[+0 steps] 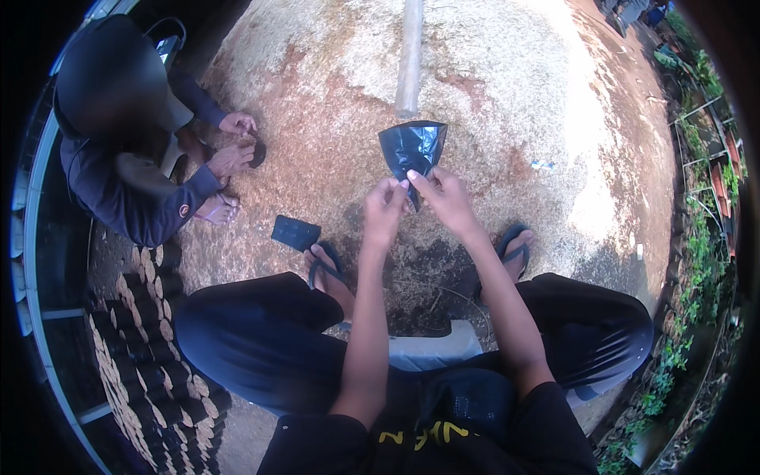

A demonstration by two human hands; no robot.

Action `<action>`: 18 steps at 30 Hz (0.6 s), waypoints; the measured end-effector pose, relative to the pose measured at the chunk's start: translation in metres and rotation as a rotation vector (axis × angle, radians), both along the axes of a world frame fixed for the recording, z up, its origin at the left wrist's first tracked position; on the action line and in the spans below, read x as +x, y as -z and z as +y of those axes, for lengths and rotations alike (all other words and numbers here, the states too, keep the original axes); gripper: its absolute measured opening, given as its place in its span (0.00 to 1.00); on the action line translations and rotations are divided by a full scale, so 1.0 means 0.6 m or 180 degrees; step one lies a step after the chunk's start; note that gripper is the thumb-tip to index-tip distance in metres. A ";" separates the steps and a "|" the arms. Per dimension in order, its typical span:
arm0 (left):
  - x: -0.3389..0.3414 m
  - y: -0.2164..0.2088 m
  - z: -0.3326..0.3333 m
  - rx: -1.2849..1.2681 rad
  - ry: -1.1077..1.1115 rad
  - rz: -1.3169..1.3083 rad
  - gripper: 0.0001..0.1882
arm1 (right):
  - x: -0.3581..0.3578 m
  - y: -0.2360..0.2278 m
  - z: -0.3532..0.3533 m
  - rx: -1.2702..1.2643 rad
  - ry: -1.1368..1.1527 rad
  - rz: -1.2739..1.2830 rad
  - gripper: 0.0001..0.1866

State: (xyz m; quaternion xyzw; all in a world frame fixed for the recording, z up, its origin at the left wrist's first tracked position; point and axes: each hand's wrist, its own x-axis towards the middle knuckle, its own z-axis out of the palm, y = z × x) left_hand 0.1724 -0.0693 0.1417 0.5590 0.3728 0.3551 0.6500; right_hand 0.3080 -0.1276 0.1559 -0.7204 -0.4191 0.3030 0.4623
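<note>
Out in front of me, a black plastic bag (413, 144) is held up by its near edge, where it is creased and narrows to a point below my fingers. My left hand (385, 207) pinches that edge from the left, thumb and fingertips pressed together. From the right, my right hand (445, 198) grips it too, its thumb lying on the plastic. The two hands nearly touch. On the ground by my left foot lies another flat black plastic bag (296, 233) with small holes, apart from both hands.
A person (127, 134) crouches at the left, handling a small dark pot-like thing (257, 153). Rows of soil-filled black bags (158, 356) stand at the lower left. A grey pole (410, 59) lies ahead on the ground. Plants (697, 277) and wire line the right side. Beneath me is a pale stool (435, 348).
</note>
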 end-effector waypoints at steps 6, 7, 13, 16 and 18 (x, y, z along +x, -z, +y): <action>-0.010 0.025 0.014 0.0278 -0.0453 0.0063 0.09 | -0.002 0.010 -0.002 0.0174 -0.0157 0.0399 0.14; -0.017 0.026 0.020 0.0303 -0.0488 0.0110 0.09 | 0.002 0.008 -0.003 0.0234 -0.0208 0.0507 0.13; -0.017 0.016 0.020 0.0437 -0.0522 0.0299 0.06 | 0.019 -0.004 -0.007 0.0157 -0.0384 0.0874 0.13; -0.016 0.010 0.016 0.0282 -0.0384 0.0395 0.06 | 0.024 -0.001 -0.007 0.0268 -0.0713 0.0693 0.13; -0.020 0.011 0.017 0.0327 -0.0369 0.0350 0.07 | 0.027 0.003 -0.010 0.0214 -0.0908 0.0509 0.13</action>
